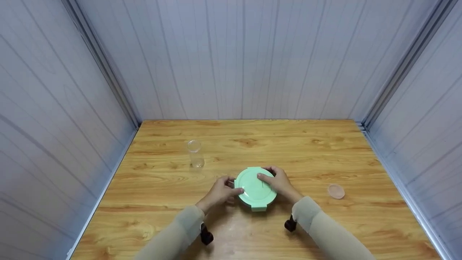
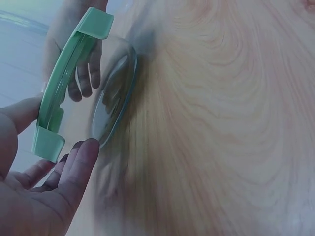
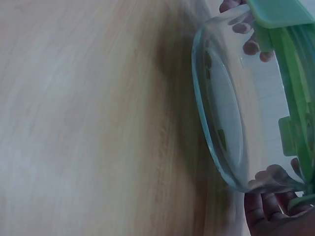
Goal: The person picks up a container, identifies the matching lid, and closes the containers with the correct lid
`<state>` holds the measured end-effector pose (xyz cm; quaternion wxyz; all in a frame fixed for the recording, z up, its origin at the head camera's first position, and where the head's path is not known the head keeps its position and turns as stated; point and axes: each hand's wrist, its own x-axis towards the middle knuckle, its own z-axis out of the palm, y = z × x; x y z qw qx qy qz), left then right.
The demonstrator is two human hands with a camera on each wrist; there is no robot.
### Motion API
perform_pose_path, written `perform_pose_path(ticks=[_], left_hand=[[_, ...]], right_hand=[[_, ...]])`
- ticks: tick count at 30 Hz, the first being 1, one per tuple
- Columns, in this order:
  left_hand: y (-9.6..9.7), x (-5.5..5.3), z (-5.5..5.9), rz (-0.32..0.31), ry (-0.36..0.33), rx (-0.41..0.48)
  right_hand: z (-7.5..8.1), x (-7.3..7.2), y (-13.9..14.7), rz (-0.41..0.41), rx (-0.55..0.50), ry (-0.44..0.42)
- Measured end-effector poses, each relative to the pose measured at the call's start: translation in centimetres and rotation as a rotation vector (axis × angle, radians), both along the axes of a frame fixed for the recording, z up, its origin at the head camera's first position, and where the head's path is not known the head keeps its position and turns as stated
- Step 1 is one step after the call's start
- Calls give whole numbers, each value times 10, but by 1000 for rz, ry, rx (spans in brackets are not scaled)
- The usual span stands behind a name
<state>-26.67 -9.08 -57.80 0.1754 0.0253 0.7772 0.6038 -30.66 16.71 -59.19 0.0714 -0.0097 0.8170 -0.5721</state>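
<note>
A round glass food container (image 3: 256,98) with a light green snap-on lid (image 1: 255,187) is between my hands near the middle of the table. My left hand (image 1: 221,191) grips its left side, thumb on the lid's rim and fingers by the glass wall. On the far right side my right hand (image 1: 280,182) holds it, the thumb lying across the lid top and the fingers around the edge. Green side clips show on the lid in the left wrist view. Through the clear glass, nothing is plainly visible inside. Whether the base touches the table I cannot tell.
A clear cylindrical glass (image 1: 196,156) stands to the back left on the wooden table (image 1: 288,144). Off to the right lies a small pale translucent disc (image 1: 336,191). Light panel walls enclose the table at the left, back and right.
</note>
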Motion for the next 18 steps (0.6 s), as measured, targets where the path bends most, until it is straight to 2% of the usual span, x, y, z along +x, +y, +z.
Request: perform_pose_path(ticks=[8, 18], left_hand=[[-2, -1, -3, -37, 32, 59], [1, 0, -2, -36, 50, 47]], right_hand=[[3, 7, 15, 43, 2, -10], [4, 17, 29, 68, 10, -64]])
